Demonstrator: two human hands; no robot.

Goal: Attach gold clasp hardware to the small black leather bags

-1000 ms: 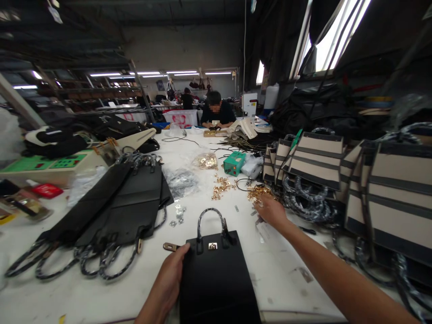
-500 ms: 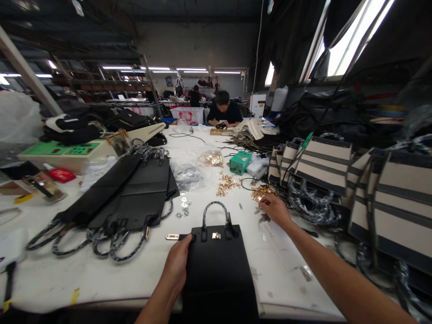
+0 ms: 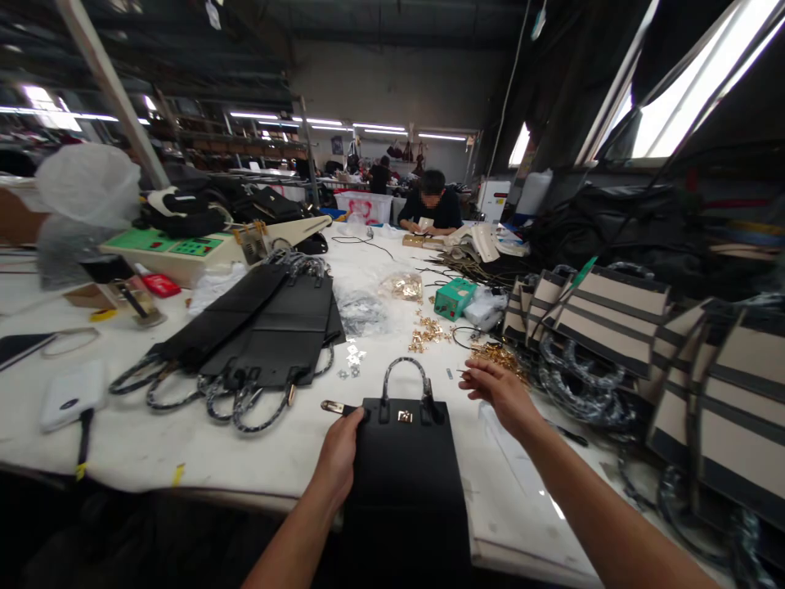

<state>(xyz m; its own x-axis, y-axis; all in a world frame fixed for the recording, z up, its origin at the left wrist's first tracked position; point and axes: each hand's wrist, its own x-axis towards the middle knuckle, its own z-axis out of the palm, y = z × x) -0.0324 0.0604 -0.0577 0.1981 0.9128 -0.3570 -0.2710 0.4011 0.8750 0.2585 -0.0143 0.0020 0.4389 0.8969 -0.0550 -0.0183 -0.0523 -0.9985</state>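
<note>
Black bag (image 3: 405,483) is lying at the near edge of the white table (image 3: 257,454), bottom fading into shadow and running off frame. Left hand (image 3: 337,458) is gripping its upper left edge; most fingertips are hiding. Right hand (image 3: 503,397) is partly blocking the gold fittings (image 3: 498,356). Its thumb and fingertips are nearly meeting; can't tell if they're grasping anything, too small to make out.

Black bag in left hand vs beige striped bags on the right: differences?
The black bag shows unstriped black; the striped bags are beige with dark stripes. The left hand grips the black bag's edge; the striped bags are unheld. The black bag is single; the striped bags lean clustered. Both have looped handles.
</note>
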